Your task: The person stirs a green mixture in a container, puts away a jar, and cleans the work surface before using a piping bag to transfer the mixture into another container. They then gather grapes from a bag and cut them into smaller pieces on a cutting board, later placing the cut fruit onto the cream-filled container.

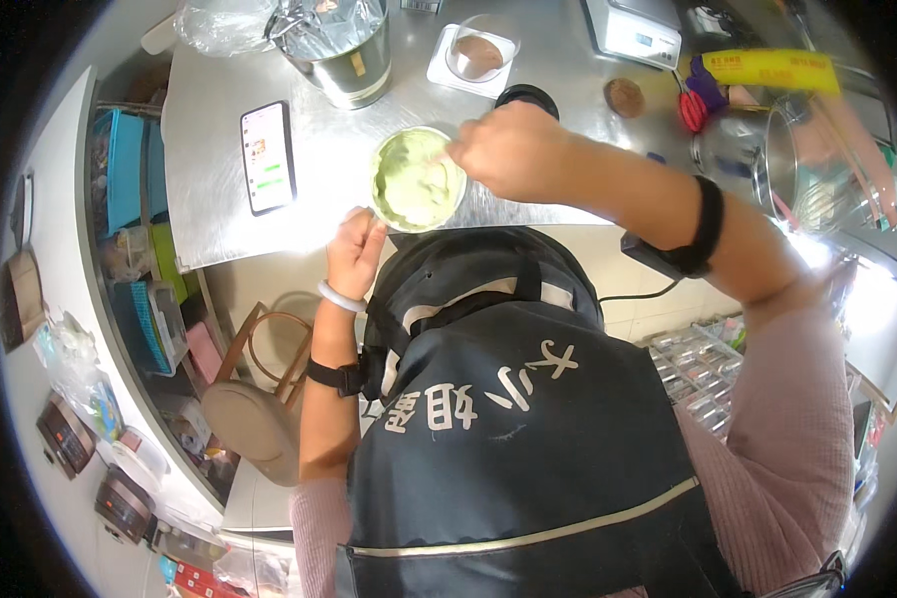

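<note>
A round white cup (374,169) of pale green, creamy mixture (414,189) stands at the near edge of the metal table. My left hand (356,244) is closed on the cup's near-left side, thumb up by the rim. My right hand (508,149) is in a fist just right of the cup, above its rim. From it a thin stirring tool (437,157) reaches into the mixture; its working end is blurred and partly sunk, so its exact kind is unclear. The mixture's surface is uneven, with smears up the inner wall.
Left of the cup lies a lit phone (268,159). Behind stand a metal bucket (354,75) with plastic film, a clear cup of brown powder (476,58) on a white tray, and a scale (636,35). To the right are a brown round object (625,97) and a metal bowl (743,149).
</note>
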The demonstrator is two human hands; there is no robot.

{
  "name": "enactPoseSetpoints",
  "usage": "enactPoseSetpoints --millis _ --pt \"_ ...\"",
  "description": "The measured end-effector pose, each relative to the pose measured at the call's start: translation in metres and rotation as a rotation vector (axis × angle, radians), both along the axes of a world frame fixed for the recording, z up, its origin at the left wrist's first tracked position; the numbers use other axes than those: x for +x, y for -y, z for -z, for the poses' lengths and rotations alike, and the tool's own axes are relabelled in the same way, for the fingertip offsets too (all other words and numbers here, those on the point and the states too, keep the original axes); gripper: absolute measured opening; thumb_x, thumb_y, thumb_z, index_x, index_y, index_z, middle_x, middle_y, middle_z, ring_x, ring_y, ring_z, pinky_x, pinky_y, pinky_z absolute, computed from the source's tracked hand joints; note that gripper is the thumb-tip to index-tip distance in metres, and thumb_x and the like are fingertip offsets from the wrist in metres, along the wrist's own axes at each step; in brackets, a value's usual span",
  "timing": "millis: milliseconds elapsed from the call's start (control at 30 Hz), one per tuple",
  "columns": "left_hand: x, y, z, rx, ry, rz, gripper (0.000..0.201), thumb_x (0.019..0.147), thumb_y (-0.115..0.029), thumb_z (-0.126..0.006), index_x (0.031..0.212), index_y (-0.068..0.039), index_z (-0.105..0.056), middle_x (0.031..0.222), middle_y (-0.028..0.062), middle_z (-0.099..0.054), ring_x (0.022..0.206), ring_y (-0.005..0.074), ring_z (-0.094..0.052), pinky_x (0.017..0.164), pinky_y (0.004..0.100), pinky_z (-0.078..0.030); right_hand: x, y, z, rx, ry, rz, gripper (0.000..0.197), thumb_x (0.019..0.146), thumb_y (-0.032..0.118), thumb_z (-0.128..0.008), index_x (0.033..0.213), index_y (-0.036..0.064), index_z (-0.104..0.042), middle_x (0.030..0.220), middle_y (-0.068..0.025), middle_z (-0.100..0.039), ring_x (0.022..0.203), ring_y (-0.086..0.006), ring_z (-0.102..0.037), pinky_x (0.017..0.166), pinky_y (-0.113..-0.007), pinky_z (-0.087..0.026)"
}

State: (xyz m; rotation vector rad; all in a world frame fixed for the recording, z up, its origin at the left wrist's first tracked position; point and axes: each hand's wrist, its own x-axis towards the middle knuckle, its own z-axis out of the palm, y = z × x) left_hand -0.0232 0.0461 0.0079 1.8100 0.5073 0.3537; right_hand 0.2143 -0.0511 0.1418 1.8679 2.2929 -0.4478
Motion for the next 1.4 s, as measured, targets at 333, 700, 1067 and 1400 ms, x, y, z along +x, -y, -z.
enactPoseSetpoints --millis 333,700,1067,1400 --pt "-0.006 0.008 -0.002 0.114 0.013 -0.007 0.020 0.085 -0.006 -0.051 0.069 0.002 -0.043 0.066 0.0166 -0.040 0.060 0.0327 -0.042 0.055 0.0375 -0.035 0.009 0.024 0.044 -0.257 -0.052 0.402 0.041 0.071 0.005 -0.051 0.110 0.0109 -0.062 0.065 -0.0147 -0.060 0.057 -0.0306 -0.059 0.050 -0.040 -0.048" --pt "-0.006 0.004 0.011 -0.054 0.051 -0.085 0.022 0.088 -0.008 -0.051 0.069 0.001 -0.041 0.065 0.0088 -0.037 0.060 0.0208 -0.037 0.057 0.0303 -0.034 -0.036 0.040 0.060 0.040 -0.428 0.435 0.012 0.076 0.010 -0.060 0.074 -0.0012 -0.064 0.063 -0.0147 -0.060 0.056 -0.0299 -0.055 0.054 -0.037 -0.045" --pt "-0.006 -0.032 0.014 -0.463 -0.146 -0.031 0.029 0.091 -0.015 -0.053 0.065 -0.005 -0.045 0.064 -0.0019 -0.036 0.060 0.0097 -0.033 0.054 0.0276 -0.030 -0.016 0.000 0.004 -0.004 0.042 -0.133 0.013 0.082 0.011 -0.052 0.085 0.0047 -0.063 0.072 -0.0100 -0.062 0.064 -0.0235 -0.063 0.053 -0.037 -0.049" --pt "-0.014 -0.022 0.013 -0.124 0.017 0.097 0.026 0.090 -0.010 -0.053 0.068 -0.002 -0.042 0.066 -0.0002 -0.036 0.063 0.0105 -0.033 0.056 0.0266 -0.030 -0.016 0.028 0.029 -0.309 -0.319 0.326 0.022 0.083 0.023 -0.056 0.077 0.0037 -0.066 0.064 -0.0074 -0.061 0.054 -0.0195 -0.056 0.048 -0.031 -0.046"
